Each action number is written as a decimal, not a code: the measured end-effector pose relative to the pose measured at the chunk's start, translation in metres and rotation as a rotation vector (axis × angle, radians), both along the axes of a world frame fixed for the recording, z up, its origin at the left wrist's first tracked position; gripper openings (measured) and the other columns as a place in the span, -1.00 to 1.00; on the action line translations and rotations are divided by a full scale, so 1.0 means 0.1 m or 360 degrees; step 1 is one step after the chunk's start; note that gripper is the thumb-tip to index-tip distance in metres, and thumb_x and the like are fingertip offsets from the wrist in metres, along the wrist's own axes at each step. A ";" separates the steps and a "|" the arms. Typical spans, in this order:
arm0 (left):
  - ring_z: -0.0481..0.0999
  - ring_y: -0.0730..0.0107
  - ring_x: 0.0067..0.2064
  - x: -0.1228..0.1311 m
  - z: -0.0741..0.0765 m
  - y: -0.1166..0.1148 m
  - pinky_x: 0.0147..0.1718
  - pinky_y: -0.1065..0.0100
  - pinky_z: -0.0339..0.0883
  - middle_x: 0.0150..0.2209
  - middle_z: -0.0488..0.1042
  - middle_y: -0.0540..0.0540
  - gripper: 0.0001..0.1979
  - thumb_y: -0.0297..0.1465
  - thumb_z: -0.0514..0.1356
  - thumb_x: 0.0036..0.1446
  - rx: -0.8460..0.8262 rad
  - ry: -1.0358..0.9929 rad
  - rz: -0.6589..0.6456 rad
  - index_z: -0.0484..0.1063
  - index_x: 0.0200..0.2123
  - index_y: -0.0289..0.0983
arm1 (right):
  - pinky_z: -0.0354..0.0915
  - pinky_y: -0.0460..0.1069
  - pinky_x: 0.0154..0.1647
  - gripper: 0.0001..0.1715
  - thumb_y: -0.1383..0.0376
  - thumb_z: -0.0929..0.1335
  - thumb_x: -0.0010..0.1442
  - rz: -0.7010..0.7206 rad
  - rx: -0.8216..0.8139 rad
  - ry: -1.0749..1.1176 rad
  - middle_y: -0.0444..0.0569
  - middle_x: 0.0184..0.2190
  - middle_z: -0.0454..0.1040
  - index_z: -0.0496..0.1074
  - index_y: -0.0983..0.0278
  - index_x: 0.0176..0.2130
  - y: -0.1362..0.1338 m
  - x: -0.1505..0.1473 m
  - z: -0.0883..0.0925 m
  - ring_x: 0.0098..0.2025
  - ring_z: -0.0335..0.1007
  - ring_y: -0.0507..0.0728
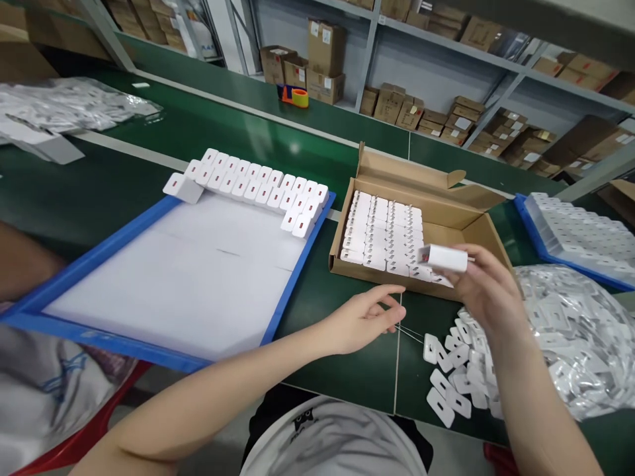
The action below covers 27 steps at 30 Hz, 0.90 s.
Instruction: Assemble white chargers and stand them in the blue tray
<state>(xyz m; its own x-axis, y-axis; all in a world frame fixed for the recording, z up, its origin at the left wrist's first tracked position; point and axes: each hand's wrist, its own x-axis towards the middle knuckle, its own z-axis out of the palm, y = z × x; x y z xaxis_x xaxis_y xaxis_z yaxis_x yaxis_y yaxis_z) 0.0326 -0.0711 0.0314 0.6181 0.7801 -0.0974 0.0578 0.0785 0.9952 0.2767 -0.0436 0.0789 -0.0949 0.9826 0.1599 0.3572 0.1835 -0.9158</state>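
gripping a white charger [443, 257] in right hand [483, 287], fingertips blurred, left hand [364, 320] loosely open, empty

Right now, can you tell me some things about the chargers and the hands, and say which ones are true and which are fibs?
1. The right hand holds a white charger over the cardboard box. True.
2. The left hand holds a charger too. False: it is open and holds nothing.
3. The blue-framed tray is full of chargers. False: only rows along its far edge.
4. The cardboard box holds rows of white chargers. True.
5. The tape dispenser sits inside the box. False: it is on the far bench.
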 end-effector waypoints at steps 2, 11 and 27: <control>0.57 0.36 -0.17 0.01 -0.01 -0.03 -0.19 0.31 0.45 0.06 0.42 -0.23 -0.46 -0.18 0.10 0.29 -0.0101 -0.0166 -0.0061 0.14 0.28 -0.17 | 0.37 0.28 0.09 -0.72 0.07 0.26 0.29 0.0187 -0.0027 0.0211 0.03 0.12 0.38 0.32 0.07 -0.03 -0.23 -0.18 -0.10 0.15 0.36 0.31; 0.52 0.28 0.00 0.04 0.00 -0.03 -0.03 0.30 0.43 0.08 0.43 -0.21 -0.62 -0.32 0.10 0.31 0.0086 -0.0348 0.0033 0.25 0.16 -0.25 | 0.34 0.18 0.13 -0.61 0.35 0.37 0.23 0.0413 0.0224 -0.0021 0.04 0.19 0.23 0.28 0.04 0.01 -0.47 -0.27 -0.57 0.22 0.24 0.24; 0.53 0.36 -0.13 -0.02 0.09 -0.02 -0.11 0.26 0.45 0.00 0.37 -0.14 -0.49 -0.38 0.32 0.09 -0.0141 -0.0184 -0.0098 0.15 0.04 -0.18 | 0.38 0.20 0.04 -0.54 0.48 0.43 0.11 0.0473 0.0459 -0.0222 0.10 0.11 0.35 0.30 0.14 -0.06 -0.55 -0.26 -0.54 0.17 0.31 0.30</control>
<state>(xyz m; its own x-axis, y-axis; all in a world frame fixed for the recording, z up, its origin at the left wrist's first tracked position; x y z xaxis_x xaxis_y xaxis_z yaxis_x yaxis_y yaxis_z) 0.0310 -0.0729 0.0407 0.6755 0.7319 -0.0896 -0.0496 0.1664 0.9848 0.2507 -0.0983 0.0246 -0.4067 0.8265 0.3893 0.3670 0.5380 -0.7588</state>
